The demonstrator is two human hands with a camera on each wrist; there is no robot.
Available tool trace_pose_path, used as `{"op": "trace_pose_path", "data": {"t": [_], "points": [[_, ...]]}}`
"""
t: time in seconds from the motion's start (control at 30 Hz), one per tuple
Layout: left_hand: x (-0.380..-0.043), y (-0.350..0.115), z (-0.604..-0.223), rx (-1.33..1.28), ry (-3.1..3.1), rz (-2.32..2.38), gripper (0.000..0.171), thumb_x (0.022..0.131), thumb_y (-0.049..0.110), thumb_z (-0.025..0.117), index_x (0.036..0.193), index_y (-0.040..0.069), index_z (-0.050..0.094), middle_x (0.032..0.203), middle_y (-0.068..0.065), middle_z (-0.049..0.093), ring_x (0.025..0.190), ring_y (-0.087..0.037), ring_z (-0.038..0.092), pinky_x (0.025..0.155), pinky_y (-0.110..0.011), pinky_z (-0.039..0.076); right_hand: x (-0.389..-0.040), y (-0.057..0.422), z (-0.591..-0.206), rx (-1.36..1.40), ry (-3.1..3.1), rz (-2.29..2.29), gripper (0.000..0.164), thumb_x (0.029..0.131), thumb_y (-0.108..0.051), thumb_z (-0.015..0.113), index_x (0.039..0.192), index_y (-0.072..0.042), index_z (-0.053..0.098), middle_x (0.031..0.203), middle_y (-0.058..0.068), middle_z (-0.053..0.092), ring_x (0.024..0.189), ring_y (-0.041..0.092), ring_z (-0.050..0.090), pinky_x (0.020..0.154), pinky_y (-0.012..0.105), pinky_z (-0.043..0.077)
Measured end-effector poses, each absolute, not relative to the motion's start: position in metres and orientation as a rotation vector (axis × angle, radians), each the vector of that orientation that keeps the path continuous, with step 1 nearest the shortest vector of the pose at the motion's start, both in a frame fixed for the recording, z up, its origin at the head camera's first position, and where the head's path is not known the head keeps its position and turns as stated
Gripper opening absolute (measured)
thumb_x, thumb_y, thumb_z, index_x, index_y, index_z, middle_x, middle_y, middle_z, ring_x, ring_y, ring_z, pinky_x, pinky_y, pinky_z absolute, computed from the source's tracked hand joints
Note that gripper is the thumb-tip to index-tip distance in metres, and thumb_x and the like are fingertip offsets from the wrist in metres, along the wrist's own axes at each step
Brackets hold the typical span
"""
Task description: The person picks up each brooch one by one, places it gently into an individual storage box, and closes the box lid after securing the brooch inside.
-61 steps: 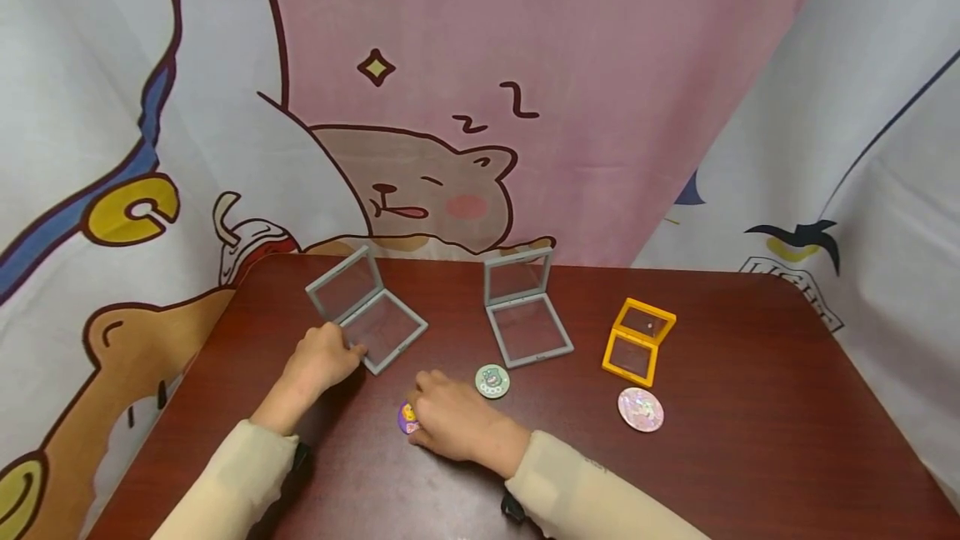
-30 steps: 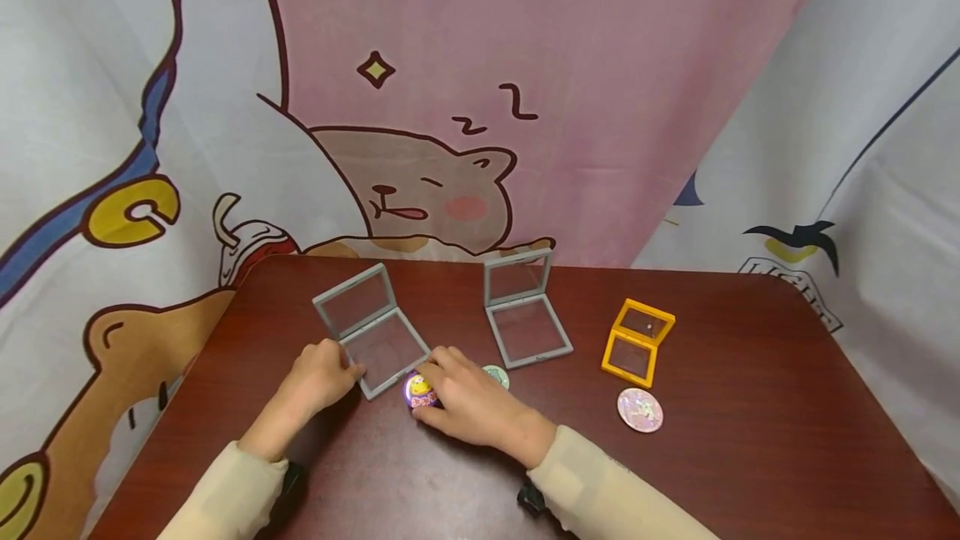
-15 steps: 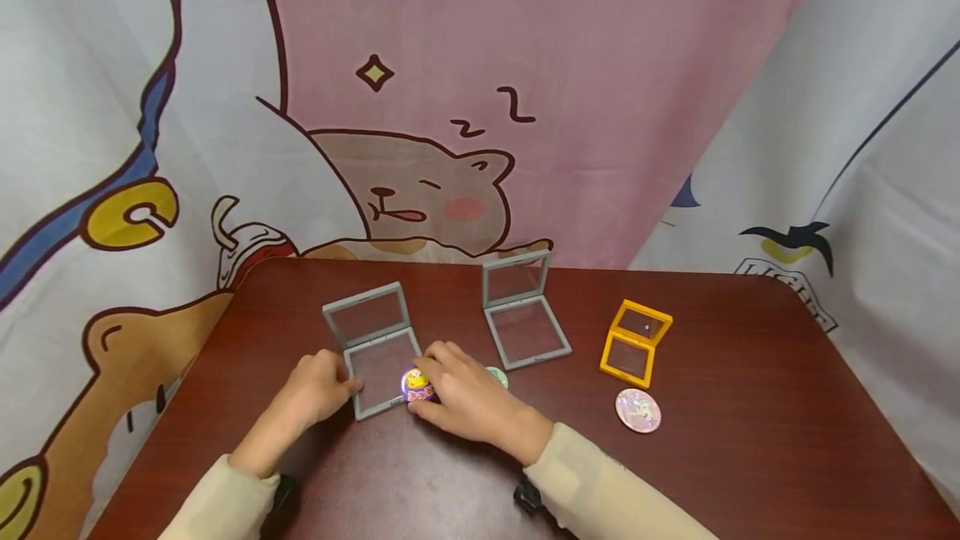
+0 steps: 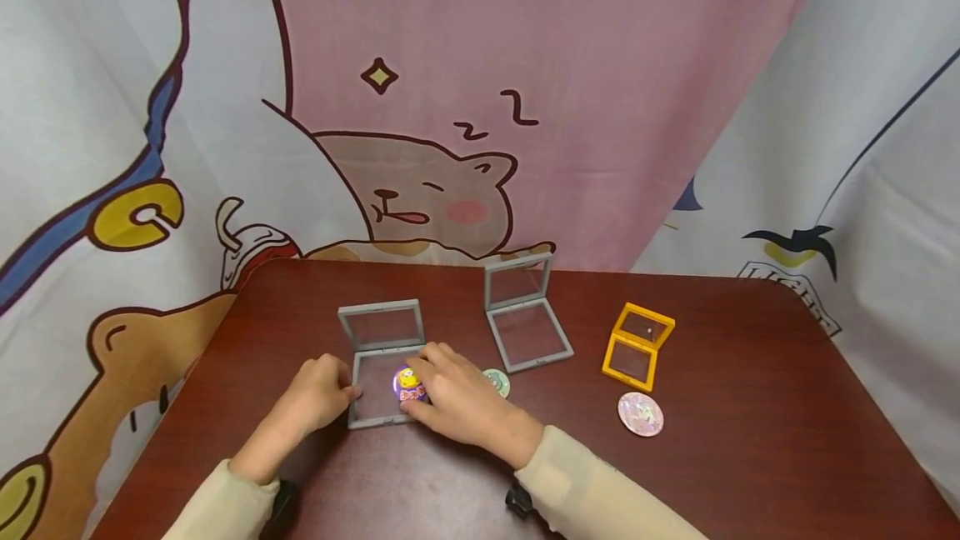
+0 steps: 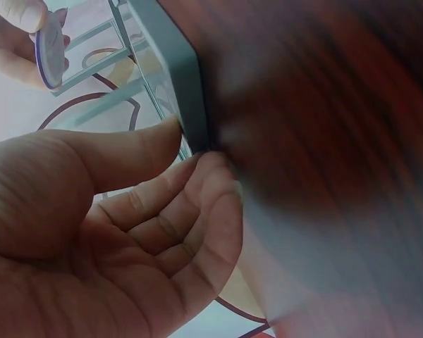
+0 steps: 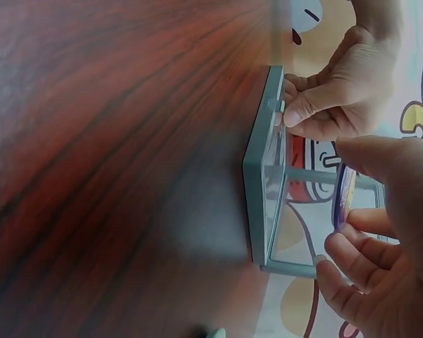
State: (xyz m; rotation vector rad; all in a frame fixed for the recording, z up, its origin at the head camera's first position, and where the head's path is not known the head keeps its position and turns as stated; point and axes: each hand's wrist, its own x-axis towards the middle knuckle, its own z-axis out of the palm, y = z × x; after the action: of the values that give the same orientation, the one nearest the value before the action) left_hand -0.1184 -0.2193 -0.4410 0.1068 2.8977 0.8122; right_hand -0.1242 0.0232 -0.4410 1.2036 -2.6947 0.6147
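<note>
My left hand pinches the left rim of a grey hinged display frame, its lid raised and clear film inside. In the left wrist view, thumb and fingertips meet on the grey frame's rim. My right hand holds a round purple-and-yellow badge between thumb and fingers. From the right wrist view, the badge is tilted on edge, apart from the film below it. Beside my right hand lies a round green badge, partly hidden by that hand.
A second grey frame stands unfolded at the middle back. To the right is a smaller yellow frame, also unfolded, with a shiny pink badge in front. A patterned cloth hangs behind the dark red table.
The left grey frame has been drawn nearer and turned to face me squarely, still in my left hand. My right hand has lifted the purple badge from the table to above the frame's film.
</note>
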Motion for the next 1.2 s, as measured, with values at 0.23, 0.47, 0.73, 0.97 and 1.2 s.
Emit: {"op": "trace_pose_path", "data": {"t": [0.23,0.47,0.73,0.97,1.2], "points": [[-0.117,-0.22,-0.443,0.113,2.888,0.829,0.027,0.087,0.002,0.08,0.065,0.008,0.065,0.062,0.001,0.058,0.061,-0.018,0.052,0.056,-0.034,0.044,-0.122,0.012,-0.444,1.197,-2.69,0.565,0.052,0.094,-0.036,0.08,0.131,-0.002,0.068,0.119,0.005,0.062,0.107,0.016,0.059,0.091,0.025,0.051],[-0.118,-0.22,-0.443,0.132,2.902,0.834,0.026,0.086,0.001,0.081,0.065,0.008,0.066,0.063,0.001,0.06,0.062,-0.018,0.052,0.057,-0.034,0.045,-0.122,0.001,-0.45,1.173,-2.691,0.505,0.049,0.093,-0.038,0.08,0.128,-0.004,0.07,0.116,0.002,0.062,0.104,0.014,0.059,0.086,0.025,0.052],[-0.118,-0.22,-0.442,0.127,2.908,0.836,0.029,0.085,0.001,0.081,0.063,0.009,0.063,0.062,0.003,0.058,0.062,-0.017,0.05,0.057,-0.034,0.044,-0.123,-0.014,-0.458,1.139,-2.737,0.407,0.048,0.092,-0.039,0.081,0.125,-0.006,0.071,0.114,0.003,0.063,0.106,0.016,0.061,0.09,0.027,0.052],[-0.119,-0.22,-0.445,0.112,2.912,0.852,0.035,0.084,0.002,0.083,0.059,0.01,0.059,0.06,0.004,0.052,0.061,-0.017,0.047,0.056,-0.033,0.04,-0.123,-0.021,-0.462,1.077,-2.751,0.297,0.043,0.092,-0.041,0.08,0.118,-0.007,0.072,0.111,0.003,0.065,0.103,0.017,0.062,0.091,0.028,0.053],[-0.119,-0.22,-0.445,0.118,2.912,0.857,0.037,0.084,0.002,0.082,0.058,0.011,0.058,0.059,0.004,0.05,0.061,-0.017,0.047,0.056,-0.033,0.04,-0.125,-0.023,-0.468,1.072,-2.719,0.264,0.042,0.089,-0.045,0.083,0.111,-0.01,0.074,0.107,0.001,0.066,0.101,0.016,0.062,0.089,0.029,0.053]]}}
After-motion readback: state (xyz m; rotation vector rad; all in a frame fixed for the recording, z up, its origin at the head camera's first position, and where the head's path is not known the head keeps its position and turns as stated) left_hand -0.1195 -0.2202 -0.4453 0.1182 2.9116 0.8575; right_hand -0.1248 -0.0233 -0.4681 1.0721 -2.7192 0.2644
